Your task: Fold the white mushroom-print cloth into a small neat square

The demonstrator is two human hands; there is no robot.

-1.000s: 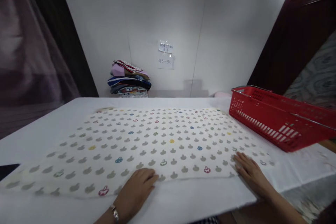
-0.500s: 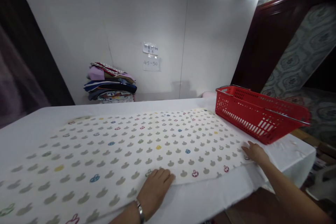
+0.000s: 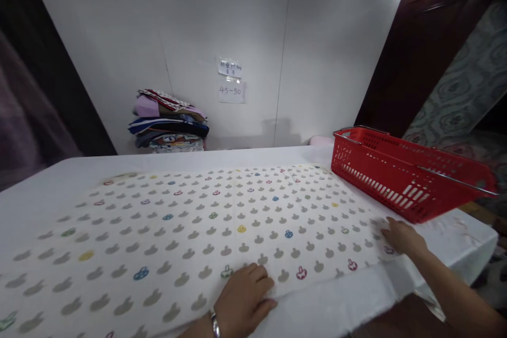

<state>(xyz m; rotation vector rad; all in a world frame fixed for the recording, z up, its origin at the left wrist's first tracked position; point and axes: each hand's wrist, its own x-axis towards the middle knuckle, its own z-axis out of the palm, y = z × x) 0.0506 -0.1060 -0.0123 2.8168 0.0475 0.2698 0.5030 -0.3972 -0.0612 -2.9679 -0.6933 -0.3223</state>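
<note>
A long white cloth [image 3: 186, 237] printed with grey mushroom shapes and a few coloured ones lies spread over the table. My left hand [image 3: 245, 296], with a silver bracelet at the wrist, rests palm down on its near edge, fingers stretched out and thumb apart. Over at the near right corner of the cloth, my right hand [image 3: 404, 237] lies on the fabric with its fingers out. The palms of both hands are hidden from view.
A red plastic basket [image 3: 396, 174] with metal handles stands at the table's right end. Against the pale wall sits a stack of folded fabrics [image 3: 170, 124]. Two paper notes [image 3: 232, 92] are fixed above. The white table's [image 3: 352, 301] near edge runs below my hands.
My view has turned slightly left, so the basket and my right hand appear further right. Both hands stay on the cloth; my left thumb now shows, spread from the fingers.
</note>
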